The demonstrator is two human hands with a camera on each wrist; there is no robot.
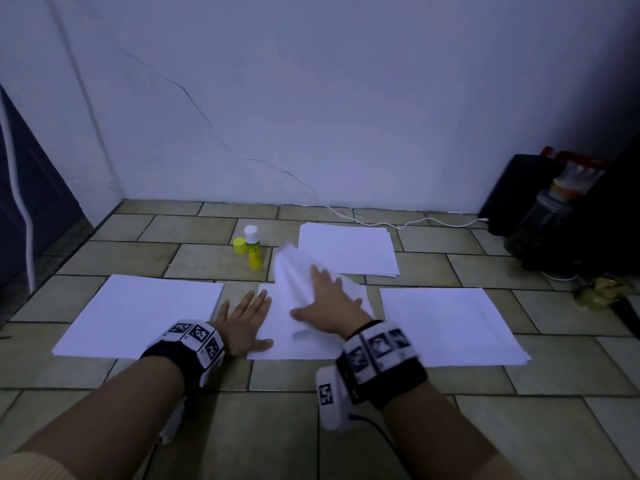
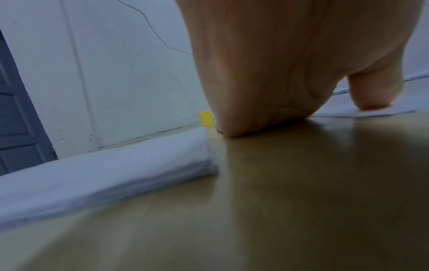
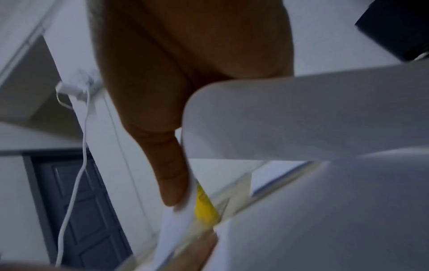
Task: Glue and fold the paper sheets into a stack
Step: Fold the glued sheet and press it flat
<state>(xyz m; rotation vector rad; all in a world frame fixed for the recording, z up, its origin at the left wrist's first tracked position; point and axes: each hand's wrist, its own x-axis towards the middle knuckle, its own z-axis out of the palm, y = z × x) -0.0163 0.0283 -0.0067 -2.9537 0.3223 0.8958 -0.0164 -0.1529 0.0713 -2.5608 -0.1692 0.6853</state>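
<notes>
The middle sheet [image 1: 311,327] lies flat on the tiled floor [image 1: 346,427] at the centre of the head view, white and unmarked, and over it a second sheet, the folding sheet [image 1: 294,271], is curled up and bending leftward, its raised edge blurred. The right hand [image 1: 329,303] is spread on that curling paper, fingers fairly straight on its upper face and the thumb reaching out left across it; the right wrist view shows the thumb [image 3: 171,179] laid against the paper's edge, so the grip there is a light flat hold on the folding sheet, though how far the fingers wrap it I cannot tell. The left hand [image 1: 246,320] lies open and flat, fingers splayed, its fingertips on the middle sheet's left edge and the heel of the palm on bare tile; the left wrist view shows the palm [image 2: 267,82] pressed down on the floor. Left of it sits the left sheet [image 1: 145,313], right of centre the right sheet [image 1: 446,323], and behind, toward the upper middle, a paper stack [image 1: 349,251] with layered edges. Just left of that stack stands the glue stick [image 1: 253,251], white-topped, upright, with its yellow cap [image 1: 239,245] beside it on the tile. Dark, hard-to-read objects crowd the frame's right edge, cut off.
</notes>
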